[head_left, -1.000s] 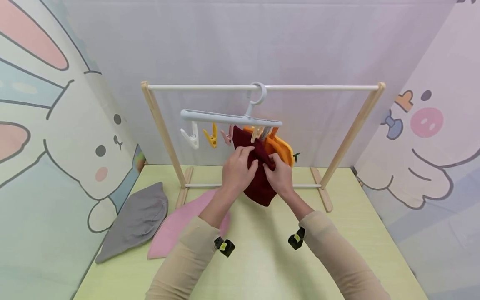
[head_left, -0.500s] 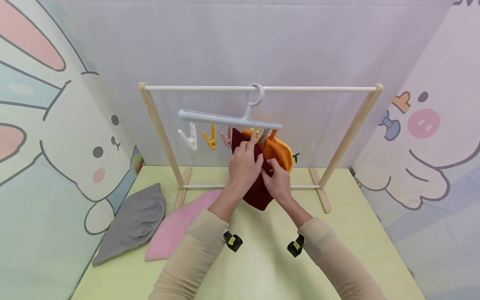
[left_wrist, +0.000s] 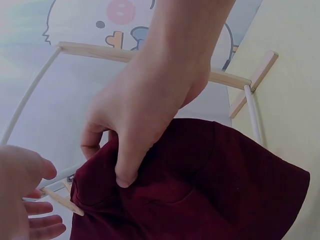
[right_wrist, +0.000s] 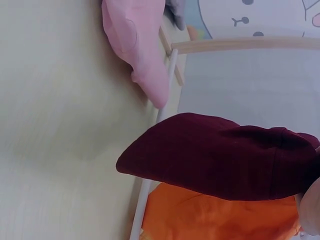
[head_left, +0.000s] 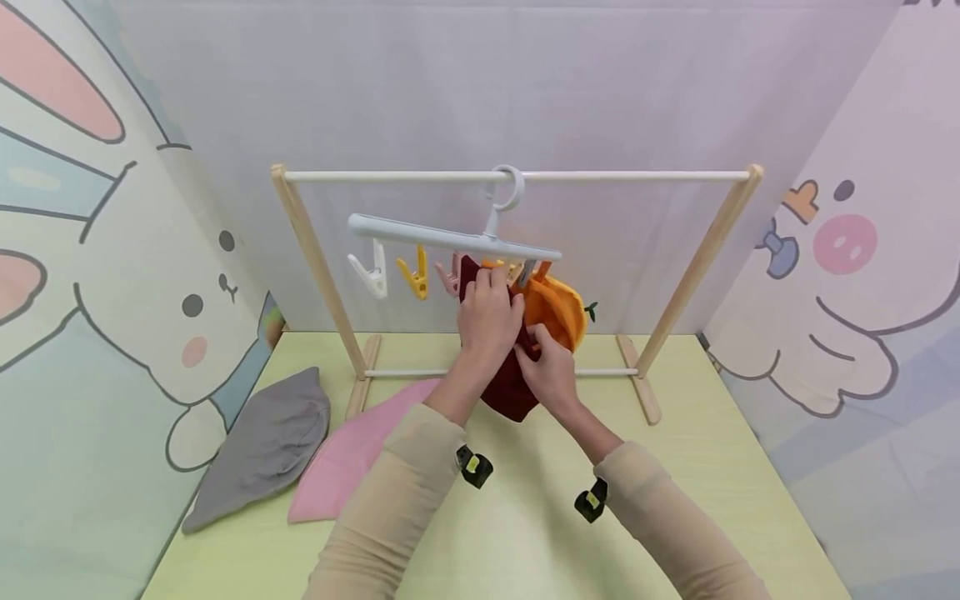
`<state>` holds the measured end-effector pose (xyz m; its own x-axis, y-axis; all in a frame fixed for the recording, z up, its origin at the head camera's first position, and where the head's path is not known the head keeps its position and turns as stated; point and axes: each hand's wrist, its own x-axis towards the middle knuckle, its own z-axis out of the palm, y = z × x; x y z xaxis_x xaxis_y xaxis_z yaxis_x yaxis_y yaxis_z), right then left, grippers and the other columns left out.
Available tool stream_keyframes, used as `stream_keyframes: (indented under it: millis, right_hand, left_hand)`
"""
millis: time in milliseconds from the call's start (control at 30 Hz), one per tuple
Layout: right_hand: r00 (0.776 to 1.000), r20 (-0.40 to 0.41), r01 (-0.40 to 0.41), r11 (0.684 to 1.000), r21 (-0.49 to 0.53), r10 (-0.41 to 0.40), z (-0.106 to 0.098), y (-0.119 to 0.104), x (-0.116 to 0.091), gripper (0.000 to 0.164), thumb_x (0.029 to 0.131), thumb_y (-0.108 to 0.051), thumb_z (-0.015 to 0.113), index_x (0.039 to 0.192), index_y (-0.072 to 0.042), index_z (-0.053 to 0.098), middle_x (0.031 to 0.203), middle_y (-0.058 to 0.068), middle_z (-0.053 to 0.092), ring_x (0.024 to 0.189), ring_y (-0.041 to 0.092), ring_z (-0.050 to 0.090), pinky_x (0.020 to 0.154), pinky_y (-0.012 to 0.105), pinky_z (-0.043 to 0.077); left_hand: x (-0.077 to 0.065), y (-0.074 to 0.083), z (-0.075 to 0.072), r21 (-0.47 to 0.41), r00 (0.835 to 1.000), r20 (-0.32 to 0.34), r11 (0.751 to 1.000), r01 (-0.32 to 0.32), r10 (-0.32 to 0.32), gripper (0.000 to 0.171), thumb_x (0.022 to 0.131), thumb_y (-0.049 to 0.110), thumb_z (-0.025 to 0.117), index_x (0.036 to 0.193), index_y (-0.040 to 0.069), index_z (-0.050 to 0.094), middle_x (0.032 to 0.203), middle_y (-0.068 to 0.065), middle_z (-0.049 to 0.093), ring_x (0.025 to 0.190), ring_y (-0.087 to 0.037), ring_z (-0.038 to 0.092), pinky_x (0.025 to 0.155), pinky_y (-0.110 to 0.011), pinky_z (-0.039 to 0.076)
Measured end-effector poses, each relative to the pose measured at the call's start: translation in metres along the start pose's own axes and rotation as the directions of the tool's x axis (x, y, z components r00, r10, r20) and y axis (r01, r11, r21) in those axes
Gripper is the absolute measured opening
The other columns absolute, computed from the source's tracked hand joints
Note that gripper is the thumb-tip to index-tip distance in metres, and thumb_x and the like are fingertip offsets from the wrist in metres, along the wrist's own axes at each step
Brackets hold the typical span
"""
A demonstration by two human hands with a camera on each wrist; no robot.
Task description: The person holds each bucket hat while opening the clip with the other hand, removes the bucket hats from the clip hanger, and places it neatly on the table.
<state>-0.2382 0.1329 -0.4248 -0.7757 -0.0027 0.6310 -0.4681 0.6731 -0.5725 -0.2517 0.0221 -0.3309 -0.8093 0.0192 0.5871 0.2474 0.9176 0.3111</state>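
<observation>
Maroon hat [head_left: 510,387]: both hands pinch its top edge, left hand [head_left: 489,312], right hand [head_left: 550,367], under the hanger [head_left: 450,237].

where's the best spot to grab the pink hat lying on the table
Probably the pink hat's near edge, from the person's left side. It lies flat on the table with its far tip running under the rack's low bar, and the grey hat sits close on its left, so the near, uncovered edge looks freest to pinch and lift.

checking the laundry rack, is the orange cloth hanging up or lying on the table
Hanging. The orange cloth hangs from clips under the pale hanger, off the table, behind the maroon cloth.
</observation>
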Motion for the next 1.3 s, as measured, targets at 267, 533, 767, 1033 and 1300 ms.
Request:
stream_keyframes:
  millis: [267, 533, 767, 1033, 1300]
  right_hand:
    - [0.999, 0.038, 0.009, 1.000, 0.004, -0.009, 0.001, -0.003, -0.005, 0.017, 0.079, -0.011, 0.069, 0.091, -0.010, 0.057, 0.081, 0.006, 0.065, 0.072, 0.020, 0.064, 0.066, 0.032, 0.053]
    - [0.997, 0.072, -0.011, 1.000, 0.017, 0.010, 0.002, -0.008, -0.010, 0.019, 0.079, -0.012, 0.070, 0.088, -0.010, 0.054, 0.078, 0.005, 0.062, 0.070, 0.018, 0.061, 0.066, 0.032, 0.053]
    - [0.997, 0.076, 0.030, 0.999, 0.013, -0.031, 0.004, -0.012, -0.013, 0.018, 0.079, -0.013, 0.071, 0.087, -0.010, 0.055, 0.077, 0.004, 0.061, 0.069, 0.017, 0.061, 0.066, 0.029, 0.053]
    - [0.995, 0.071, 0.073, 0.997, 0.005, -0.073, 0.007, -0.015, -0.015, 0.019, 0.078, -0.011, 0.071, 0.090, -0.010, 0.057, 0.080, 0.003, 0.064, 0.069, 0.016, 0.060, 0.066, 0.029, 0.052]
    - [0.993, 0.094, 0.074, 0.997, 0.018, -0.076, 0.008, -0.020, -0.016, 0.017, 0.079, -0.011, 0.070, 0.091, -0.011, 0.058, 0.084, 0.003, 0.066, 0.072, 0.016, 0.061, 0.069, 0.029, 0.053]
  left_hand:
    - [0.010, 0.001, -0.001, 0.082, 1.000, 0.003, 0.997, -0.012, 0.012, 0.038, 0.084, 0.030, 0.066, 0.110, 0.005, 0.055, 0.102, -0.012, 0.060, 0.079, -0.026, 0.059, 0.067, -0.033, 0.053]
    - [0.014, 0.007, 0.000, 0.139, 0.999, 0.031, 0.990, 0.018, -0.023, 0.038, 0.084, 0.033, 0.065, 0.107, 0.004, 0.056, 0.096, -0.011, 0.061, 0.076, -0.024, 0.060, 0.060, -0.032, 0.053]
    - [0.017, 0.007, 0.000, 0.175, 1.000, 0.007, 0.984, 0.006, -0.007, 0.036, 0.084, 0.032, 0.065, 0.102, 0.003, 0.055, 0.092, -0.012, 0.062, 0.071, -0.024, 0.062, 0.056, -0.032, 0.052]
    - [0.021, 0.004, 0.001, 0.189, 0.999, -0.005, 0.981, 0.037, -0.036, 0.037, 0.084, 0.033, 0.066, 0.100, 0.002, 0.053, 0.094, -0.013, 0.062, 0.067, -0.025, 0.061, 0.054, -0.034, 0.052]
    - [0.024, -0.004, 0.004, 0.196, 0.997, -0.056, 0.979, 0.061, -0.051, 0.038, 0.084, 0.033, 0.066, 0.100, 0.001, 0.053, 0.092, -0.012, 0.061, 0.063, -0.024, 0.060, 0.051, -0.033, 0.052]
